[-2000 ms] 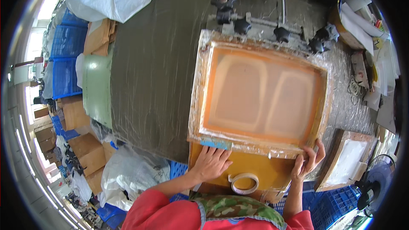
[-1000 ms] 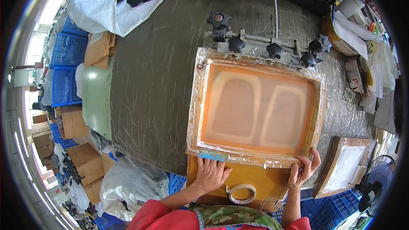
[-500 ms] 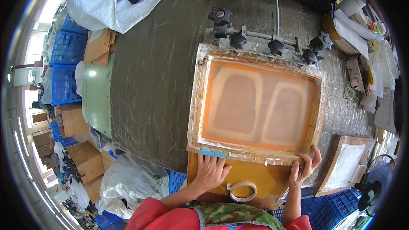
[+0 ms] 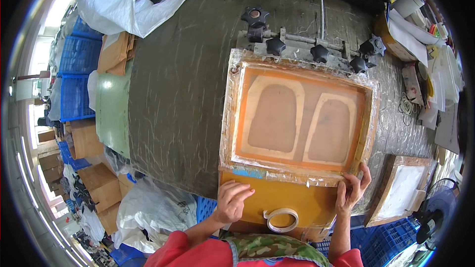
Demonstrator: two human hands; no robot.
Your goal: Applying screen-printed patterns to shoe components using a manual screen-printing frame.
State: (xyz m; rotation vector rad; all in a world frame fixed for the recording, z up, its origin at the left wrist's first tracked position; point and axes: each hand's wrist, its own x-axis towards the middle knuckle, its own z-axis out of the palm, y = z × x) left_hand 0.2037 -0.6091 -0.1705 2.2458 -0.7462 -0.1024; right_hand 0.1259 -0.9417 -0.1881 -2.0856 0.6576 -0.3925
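Observation:
A wooden-framed printing screen (image 4: 229, 113) lies in front of me, its orange mesh showing two pale arch-shaped outlines. Black star knobs (image 4: 275, 46) and a metal clamp bar stand along its far edge. My right hand (image 4: 353, 190) grips the near right corner, fingertips on the frame's edge. Just off the near left edge, my left hand (image 4: 233, 200) holds nothing, its fingers loosely bent and apart. Beneath the near edge extends a yellow-brown board (image 4: 297, 200). On that board rests a roll of pale tape (image 4: 283, 211), between my hands.
The dark worktable (image 4: 173, 99) spreads to the left. At its far left lies a white sack (image 4: 111, 2) with black pieces. A smaller framed screen (image 4: 403, 188) and a fan (image 4: 438, 212) are at the right. Blue crates (image 4: 76, 94) and cardboard boxes (image 4: 99, 184) stand left.
My left hand has come off the frame's near edge, moving slightly left and toward me. The near edge has shifted slightly, and the outlines through the mesh look sharper. My right hand stays at the corner.

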